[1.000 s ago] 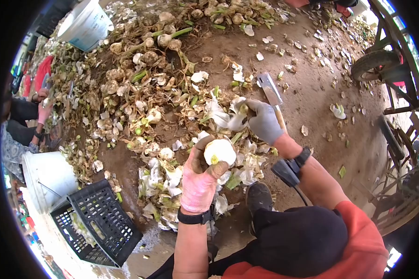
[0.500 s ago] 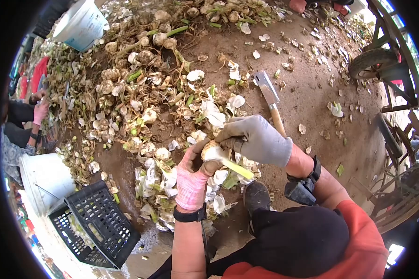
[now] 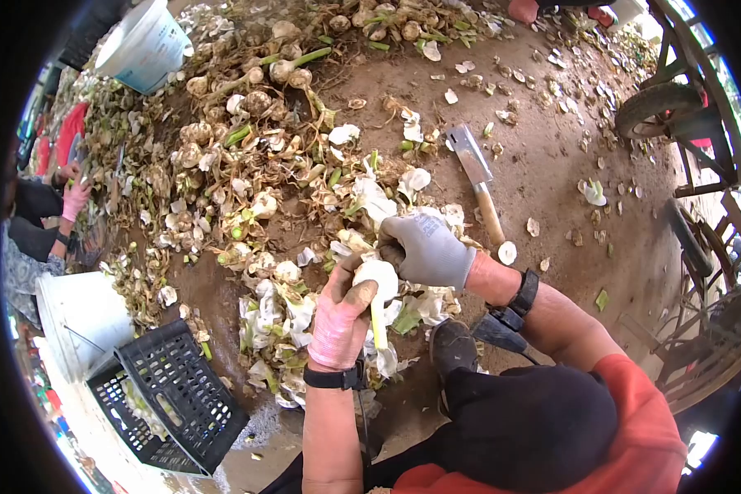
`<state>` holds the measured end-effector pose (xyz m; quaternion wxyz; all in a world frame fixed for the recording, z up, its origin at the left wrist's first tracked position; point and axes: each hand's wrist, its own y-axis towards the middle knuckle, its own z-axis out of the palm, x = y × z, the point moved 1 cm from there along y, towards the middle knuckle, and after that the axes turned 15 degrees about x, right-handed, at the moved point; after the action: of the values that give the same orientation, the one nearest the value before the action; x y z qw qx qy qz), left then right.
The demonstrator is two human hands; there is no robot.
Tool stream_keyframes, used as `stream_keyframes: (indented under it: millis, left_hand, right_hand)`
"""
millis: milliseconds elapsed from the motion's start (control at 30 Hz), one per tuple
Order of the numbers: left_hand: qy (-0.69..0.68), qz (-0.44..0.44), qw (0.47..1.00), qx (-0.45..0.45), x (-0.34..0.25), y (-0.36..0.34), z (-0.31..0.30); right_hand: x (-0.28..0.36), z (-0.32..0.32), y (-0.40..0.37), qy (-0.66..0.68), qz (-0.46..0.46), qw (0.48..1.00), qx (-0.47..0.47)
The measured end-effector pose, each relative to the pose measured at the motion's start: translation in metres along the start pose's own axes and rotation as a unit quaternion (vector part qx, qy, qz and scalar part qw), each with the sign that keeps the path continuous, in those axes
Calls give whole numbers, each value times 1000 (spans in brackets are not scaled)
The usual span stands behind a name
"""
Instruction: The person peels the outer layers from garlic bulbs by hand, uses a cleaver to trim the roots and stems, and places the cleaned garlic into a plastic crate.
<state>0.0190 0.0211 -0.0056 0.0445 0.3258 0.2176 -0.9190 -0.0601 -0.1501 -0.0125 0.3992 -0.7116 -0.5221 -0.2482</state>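
A white garlic bulb point(image 3: 379, 278) sits in a worker's left hand point(image 3: 337, 315), above a scatter of peelings point(image 3: 281, 325), its pale green stem point(image 3: 379, 324) pointing back toward the wearer's body. The bulb's long axis runs roughly fore and aft, root end apparently away from the wearer. The left thumb and fingers close around its left side, leaving the right side exposed.

The gloved right hand point(image 3: 424, 249) meets the bulb at its far right edge, so the bulb lies just to the left of and nearer the wearer than those fingers. They are curled in tightly; whether they pinch any skin cannot be told. The left hand is the one that bears the bulb.

Beyond the right hand, a wooden-handled cleaver point(image 3: 482, 191) lies on the bare ground. A heap of garlic point(image 3: 214, 169) spreads ahead, and a black crate point(image 3: 181, 393) stands tilted to the left.
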Motion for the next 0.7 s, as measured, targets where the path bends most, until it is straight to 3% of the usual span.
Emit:
stream_keyframes:
  millis: [33,67,100,167,200,233,300,433,500,533,633,667,700]
  left_hand:
    - [16,18,1000,19,1,0,-1]
    - [17,17,1000,19,0,0,0]
    - [15,29,999,17,-2,0,0]
    - [11,44,999,13,-6,1,4]
    - [78,44,996,7,-10,4,10]
    - [145,43,989,1,-14,6,15]
    - [163,54,985,20,-19,6,22]
    - [202,39,979,-17,-16,4,22]
    - [88,36,995,-24,-9,5,26]
    - [89,-7,996,-27,-3,5,21]
    - [112,5,993,33,-3,1,16]
    - [94,16,995,42,-6,1,20]
    - [93,17,995,41,-9,0,21]
  right_hand:
    - [0,0,0,22,-12,1000,-6]
    - [-2,-5,-3,121,21,991,48]
    - [-3,-8,-4,121,20,991,47]
    - [-5,-12,-8,405,1,912,62]
    - [12,-28,-15,436,27,894,100]
    - [8,-26,-14,434,27,894,102]
    - [4,-23,-11,243,-147,957,50]
    - [13,-32,-20,240,-55,968,43]
    - [14,-29,-21,241,-54,969,19]
    - [14,-27,-20,242,-53,969,-3]
    - [2,-16,-18,430,-11,902,18]
    - [-2,-13,-16,536,43,843,21]
    - [-10,-9,-13,535,43,843,22]
